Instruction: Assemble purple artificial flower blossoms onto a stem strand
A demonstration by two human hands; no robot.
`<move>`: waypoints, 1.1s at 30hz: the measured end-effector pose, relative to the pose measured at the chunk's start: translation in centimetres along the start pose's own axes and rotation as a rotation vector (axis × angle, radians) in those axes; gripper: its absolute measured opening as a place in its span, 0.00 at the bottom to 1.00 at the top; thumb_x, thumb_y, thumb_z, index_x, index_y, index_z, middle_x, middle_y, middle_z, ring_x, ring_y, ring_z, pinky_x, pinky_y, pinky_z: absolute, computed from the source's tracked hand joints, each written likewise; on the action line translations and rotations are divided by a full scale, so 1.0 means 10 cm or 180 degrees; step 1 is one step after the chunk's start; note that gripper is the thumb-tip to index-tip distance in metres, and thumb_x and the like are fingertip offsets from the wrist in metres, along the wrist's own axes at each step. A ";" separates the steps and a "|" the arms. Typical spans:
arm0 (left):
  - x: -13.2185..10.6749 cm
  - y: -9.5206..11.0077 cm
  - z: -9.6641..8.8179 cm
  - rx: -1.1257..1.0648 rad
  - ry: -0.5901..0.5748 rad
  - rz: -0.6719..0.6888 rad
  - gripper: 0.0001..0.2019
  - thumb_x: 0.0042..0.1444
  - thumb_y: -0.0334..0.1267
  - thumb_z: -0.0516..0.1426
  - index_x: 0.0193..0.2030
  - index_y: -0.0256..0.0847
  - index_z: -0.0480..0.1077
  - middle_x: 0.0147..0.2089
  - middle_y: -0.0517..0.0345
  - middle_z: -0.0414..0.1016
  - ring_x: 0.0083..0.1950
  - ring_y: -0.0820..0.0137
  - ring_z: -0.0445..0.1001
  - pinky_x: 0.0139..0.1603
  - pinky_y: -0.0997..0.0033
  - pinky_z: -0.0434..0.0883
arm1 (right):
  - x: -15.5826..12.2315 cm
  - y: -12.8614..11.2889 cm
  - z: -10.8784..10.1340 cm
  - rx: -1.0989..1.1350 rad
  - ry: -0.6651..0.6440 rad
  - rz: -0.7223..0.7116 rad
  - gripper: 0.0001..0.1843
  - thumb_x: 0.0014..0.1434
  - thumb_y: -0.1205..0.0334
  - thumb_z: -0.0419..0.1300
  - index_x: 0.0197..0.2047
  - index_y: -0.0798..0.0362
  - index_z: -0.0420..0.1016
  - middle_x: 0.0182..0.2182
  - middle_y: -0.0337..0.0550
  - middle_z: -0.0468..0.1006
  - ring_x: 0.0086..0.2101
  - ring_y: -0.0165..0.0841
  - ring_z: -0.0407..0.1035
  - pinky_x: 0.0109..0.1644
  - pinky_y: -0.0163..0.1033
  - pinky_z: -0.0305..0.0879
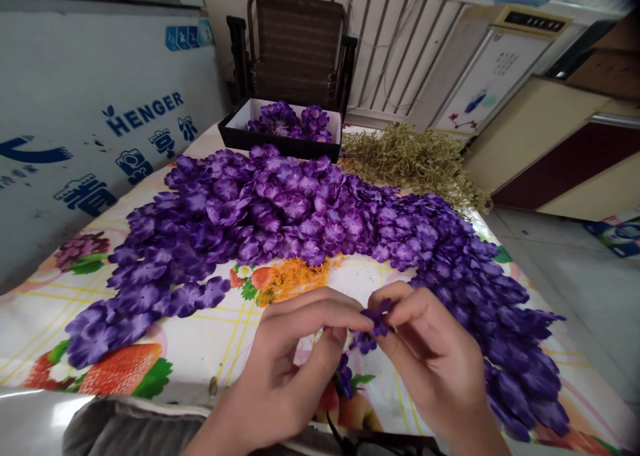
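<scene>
Strawberry-printed surface (200, 343) below, my right grip (445, 363) pinches purple artificial petals (379, 321); my left grip (274, 363), closure unclear, should steady gently.

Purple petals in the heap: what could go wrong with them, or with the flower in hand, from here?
The small purple flower sits at the fingertips of the left hand and right hand, so it might slip or crease.
The petal heap curves close beside the right hand; an outward swing could scatter petals, perhaps off the table.
Orange crumbs lie against the heap's inner edge and might mix in.
</scene>
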State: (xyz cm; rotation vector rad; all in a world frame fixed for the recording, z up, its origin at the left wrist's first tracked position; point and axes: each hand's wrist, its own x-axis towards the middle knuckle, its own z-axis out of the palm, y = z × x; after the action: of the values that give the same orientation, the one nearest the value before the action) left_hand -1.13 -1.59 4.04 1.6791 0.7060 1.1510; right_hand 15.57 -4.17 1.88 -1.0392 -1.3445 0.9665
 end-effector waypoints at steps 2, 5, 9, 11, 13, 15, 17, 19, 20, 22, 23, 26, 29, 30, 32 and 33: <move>0.02 -0.02 -0.06 0.0155 0.0163 -0.0214 0.13 0.62 0.28 0.50 0.42 0.45 0.74 0.39 0.62 0.78 0.41 0.72 0.75 0.43 0.75 0.70 | 0.02 0.02 -0.04 0.0038 0.0042 0.0347 0.13 0.60 0.70 0.59 0.45 0.43 0.67 0.37 0.35 0.73 0.38 0.26 0.70 0.40 0.29 0.68; 0.05 -0.11 -0.20 0.0871 0.0307 -0.1020 0.08 0.61 0.34 0.52 0.39 0.41 0.72 0.36 0.60 0.77 0.37 0.71 0.74 0.38 0.73 0.69 | 0.09 0.08 -0.14 -0.0149 0.0007 0.0560 0.12 0.60 0.66 0.60 0.47 0.42 0.71 0.36 0.34 0.74 0.36 0.26 0.70 0.39 0.28 0.66; 0.02 -0.25 -0.35 0.1784 -0.0983 -0.2075 0.10 0.58 0.36 0.51 0.33 0.40 0.73 0.32 0.58 0.76 0.33 0.67 0.72 0.34 0.70 0.65 | 0.17 0.19 -0.21 0.0084 0.0062 0.0687 0.06 0.58 0.68 0.60 0.35 0.46 0.75 0.34 0.34 0.74 0.35 0.25 0.68 0.37 0.28 0.62; -0.04 -0.30 -0.37 0.1813 -0.1468 -0.2266 0.10 0.56 0.36 0.51 0.34 0.42 0.74 0.33 0.59 0.76 0.34 0.67 0.73 0.33 0.70 0.64 | 0.19 0.22 -0.20 0.0435 0.0145 0.0875 0.05 0.57 0.67 0.61 0.35 0.47 0.76 0.32 0.34 0.75 0.33 0.25 0.68 0.37 0.29 0.63; -0.08 -0.32 -0.38 0.1852 -0.1689 -0.2307 0.09 0.54 0.36 0.51 0.34 0.44 0.73 0.33 0.60 0.75 0.34 0.67 0.72 0.32 0.71 0.63 | 0.20 0.22 -0.18 0.0707 0.0167 0.1065 0.04 0.57 0.67 0.62 0.35 0.47 0.76 0.29 0.34 0.76 0.30 0.25 0.69 0.35 0.30 0.63; -0.10 -0.33 -0.36 0.2094 -0.1755 -0.2314 0.07 0.53 0.35 0.51 0.31 0.43 0.70 0.32 0.60 0.74 0.33 0.67 0.71 0.31 0.71 0.61 | 0.21 0.22 -0.16 0.0906 0.0177 0.1154 0.03 0.56 0.66 0.64 0.34 0.48 0.77 0.27 0.33 0.77 0.28 0.25 0.70 0.35 0.30 0.64; -0.10 -0.35 -0.32 0.2279 -0.1729 -0.2355 0.05 0.53 0.36 0.52 0.32 0.42 0.68 0.30 0.59 0.73 0.32 0.66 0.69 0.30 0.70 0.59 | 0.22 0.21 -0.15 0.1043 0.0182 0.1208 0.03 0.55 0.66 0.65 0.34 0.48 0.77 0.27 0.33 0.77 0.28 0.25 0.71 0.34 0.30 0.65; -0.08 -0.37 -0.25 0.2190 -0.1730 -0.2325 0.06 0.53 0.38 0.54 0.35 0.42 0.70 0.31 0.59 0.73 0.32 0.66 0.69 0.30 0.71 0.58 | 0.22 0.20 -0.13 0.1104 0.0156 0.1270 0.03 0.54 0.66 0.65 0.33 0.49 0.77 0.26 0.33 0.78 0.27 0.25 0.71 0.33 0.30 0.65; -0.07 -0.38 -0.21 0.2091 -0.1729 -0.2260 0.06 0.54 0.38 0.53 0.36 0.42 0.71 0.31 0.58 0.73 0.32 0.66 0.69 0.31 0.70 0.59 | 0.23 0.20 -0.12 0.1115 0.0146 0.1306 0.03 0.54 0.66 0.65 0.33 0.49 0.78 0.26 0.34 0.78 0.27 0.25 0.72 0.33 0.30 0.65; -0.03 -0.41 -0.14 0.1895 -0.1678 -0.2040 0.08 0.55 0.36 0.52 0.35 0.41 0.73 0.33 0.57 0.74 0.35 0.67 0.70 0.34 0.70 0.60 | 0.24 0.20 -0.11 0.1141 0.0149 0.1347 0.04 0.54 0.67 0.65 0.34 0.50 0.78 0.26 0.35 0.79 0.27 0.26 0.72 0.33 0.31 0.66; -0.01 -0.42 -0.12 0.1829 -0.1593 -0.1948 0.09 0.56 0.35 0.52 0.33 0.40 0.73 0.34 0.55 0.74 0.36 0.67 0.70 0.36 0.70 0.61 | 0.25 0.20 -0.11 0.1204 0.0170 0.1333 0.04 0.53 0.67 0.66 0.34 0.50 0.78 0.26 0.35 0.79 0.27 0.26 0.72 0.34 0.31 0.67; 0.04 -0.41 -0.08 0.1576 -0.1207 -0.1989 0.10 0.57 0.37 0.53 0.31 0.37 0.73 0.34 0.54 0.74 0.35 0.67 0.69 0.36 0.70 0.61 | 0.26 0.17 -0.12 0.1656 0.0294 0.1233 0.03 0.53 0.67 0.67 0.32 0.50 0.79 0.29 0.37 0.79 0.29 0.28 0.73 0.36 0.35 0.71; 0.07 -0.34 -0.08 0.1192 -0.0906 -0.2133 0.12 0.57 0.39 0.54 0.27 0.37 0.72 0.28 0.58 0.71 0.30 0.70 0.65 0.31 0.72 0.59 | 0.24 0.07 -0.12 0.2136 0.0080 0.1233 0.04 0.52 0.63 0.69 0.32 0.47 0.79 0.27 0.35 0.76 0.28 0.29 0.71 0.39 0.41 0.74; 0.08 -0.31 -0.08 0.1012 -0.0857 -0.2111 0.12 0.57 0.39 0.54 0.26 0.37 0.71 0.26 0.60 0.69 0.28 0.72 0.64 0.29 0.73 0.58 | 0.22 0.04 -0.12 0.2194 -0.0082 0.1259 0.05 0.52 0.61 0.69 0.33 0.46 0.79 0.25 0.34 0.75 0.26 0.29 0.71 0.40 0.43 0.74; 0.08 -0.25 -0.08 0.0604 -0.0820 -0.2073 0.13 0.59 0.40 0.53 0.26 0.38 0.70 0.23 0.63 0.64 0.25 0.74 0.60 0.26 0.74 0.55 | 0.19 0.00 -0.10 0.1999 -0.0346 0.1273 0.04 0.53 0.60 0.68 0.34 0.46 0.79 0.25 0.35 0.75 0.26 0.30 0.70 0.38 0.44 0.74; 0.07 -0.24 -0.09 0.0414 -0.0803 -0.2073 0.13 0.60 0.41 0.53 0.27 0.38 0.70 0.21 0.64 0.62 0.24 0.74 0.58 0.25 0.75 0.54 | 0.17 0.00 -0.09 0.1765 -0.0360 0.1287 0.04 0.54 0.61 0.67 0.35 0.46 0.79 0.26 0.37 0.76 0.27 0.31 0.71 0.37 0.42 0.73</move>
State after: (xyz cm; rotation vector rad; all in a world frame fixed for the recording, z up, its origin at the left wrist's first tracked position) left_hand -1.51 0.27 2.22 1.4916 1.0743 0.4358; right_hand 16.53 -2.55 2.43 -0.8409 -0.8784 1.6108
